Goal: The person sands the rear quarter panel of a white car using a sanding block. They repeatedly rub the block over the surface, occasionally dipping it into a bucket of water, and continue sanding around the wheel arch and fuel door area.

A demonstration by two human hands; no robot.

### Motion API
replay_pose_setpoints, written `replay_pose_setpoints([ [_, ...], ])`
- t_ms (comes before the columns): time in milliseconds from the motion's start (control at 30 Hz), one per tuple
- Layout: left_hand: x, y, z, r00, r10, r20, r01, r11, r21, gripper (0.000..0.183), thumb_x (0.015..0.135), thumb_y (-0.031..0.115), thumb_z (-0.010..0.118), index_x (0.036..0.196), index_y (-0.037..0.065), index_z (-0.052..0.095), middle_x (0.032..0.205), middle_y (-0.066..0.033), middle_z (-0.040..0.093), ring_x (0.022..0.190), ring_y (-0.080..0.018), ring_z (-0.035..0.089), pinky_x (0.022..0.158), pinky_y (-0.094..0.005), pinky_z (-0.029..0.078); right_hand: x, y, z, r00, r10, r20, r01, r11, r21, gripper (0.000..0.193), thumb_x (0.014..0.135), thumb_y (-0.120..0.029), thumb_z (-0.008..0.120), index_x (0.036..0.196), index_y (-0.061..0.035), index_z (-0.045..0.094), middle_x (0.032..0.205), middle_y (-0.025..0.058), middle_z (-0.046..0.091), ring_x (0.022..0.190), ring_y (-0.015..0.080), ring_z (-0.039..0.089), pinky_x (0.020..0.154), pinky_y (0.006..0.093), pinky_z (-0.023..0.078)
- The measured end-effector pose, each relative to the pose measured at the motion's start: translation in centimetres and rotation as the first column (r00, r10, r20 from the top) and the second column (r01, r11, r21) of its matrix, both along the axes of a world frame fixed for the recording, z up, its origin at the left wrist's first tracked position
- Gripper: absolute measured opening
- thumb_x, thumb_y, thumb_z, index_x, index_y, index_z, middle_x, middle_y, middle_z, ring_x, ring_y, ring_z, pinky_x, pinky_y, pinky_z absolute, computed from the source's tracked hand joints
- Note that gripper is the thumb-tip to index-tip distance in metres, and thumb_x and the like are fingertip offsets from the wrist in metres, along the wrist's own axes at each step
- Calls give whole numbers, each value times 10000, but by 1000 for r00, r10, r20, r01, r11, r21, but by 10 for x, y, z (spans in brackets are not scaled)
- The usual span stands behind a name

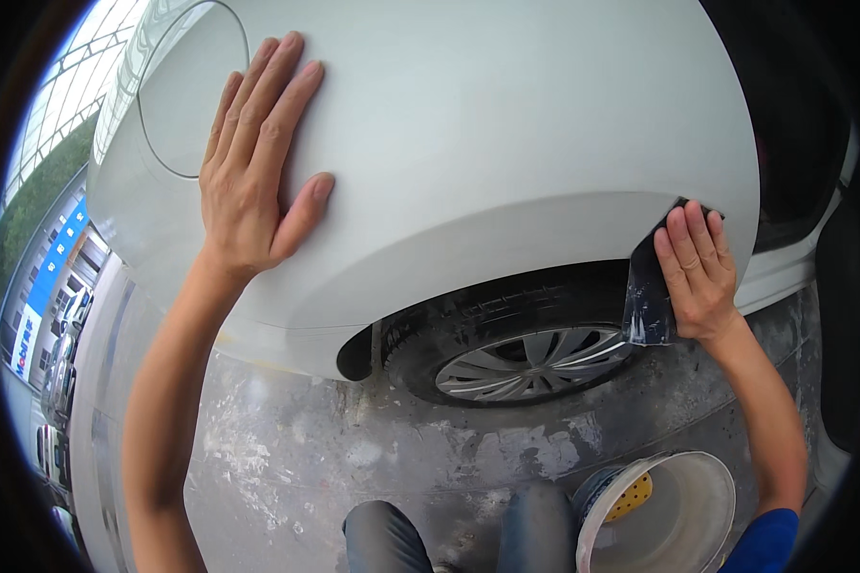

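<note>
My left hand lies flat on the white rear side panel of a car, fingers stretched out and thumb apart, beside the round fuel flap. At the right, my right hand holds a dark, wet-looking sheet, which looks like sandpaper, against the panel by the edge of the wheel arch. The fingers lie close together over the sheet, and its lower part hangs loose in front of the tyre. Whitish smears mark the sheet's lower end.
Below the arch are a black tyre and a silver spoked wheel. A bucket of cloudy water stands by my knees, with a yellow spotted sponge at its inner wall. An open car door is at the right; parked cars stand far left.
</note>
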State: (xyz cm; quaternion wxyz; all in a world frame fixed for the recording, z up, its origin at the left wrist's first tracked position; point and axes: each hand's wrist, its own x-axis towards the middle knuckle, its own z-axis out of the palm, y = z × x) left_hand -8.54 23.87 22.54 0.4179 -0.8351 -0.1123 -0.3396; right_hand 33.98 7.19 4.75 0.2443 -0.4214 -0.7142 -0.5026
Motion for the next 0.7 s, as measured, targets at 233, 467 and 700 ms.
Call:
replay_pose_setpoints([
  [233, -6, -5, 2, 1000, 8, -7, -7, 1000, 10, 664, 973, 371, 528, 1565, 71, 504, 1651, -163, 442, 1565, -331, 360, 1296, -496, 245, -252, 75, 12, 952, 301, 44, -301, 953, -19, 497, 1003, -198, 437, 1422, -51, 660, 1573, 55, 562, 1522, 180, 441, 1313, 423, 223],
  [467, -19, -16, -3, 987, 155, 36, -152, 986, -62, 702, 967, 429, 485, 1506, -18, 520, 1601, -279, 457, 1518, -453, 397, 1243, -597, 292, -78, 41, 24, 941, 105, 321, -82, 993, -84, 506, 1034, -191, 421, 1501, -105, 595, 1646, 35, 475, 1548, 158, 395, 1323, 413, 233],
  [700, -10, -8, -10, 997, 63, 46, -63, 998, 10, 687, 952, 393, 508, 1485, -39, 534, 1565, -300, 485, 1493, -479, 418, 1238, -578, 313, -163, 60, -1, 923, 260, 284, -229, 964, -138, 506, 1007, -153, 442, 1477, -103, 623, 1619, 40, 512, 1547, 185, 400, 1323, 426, 217],
])
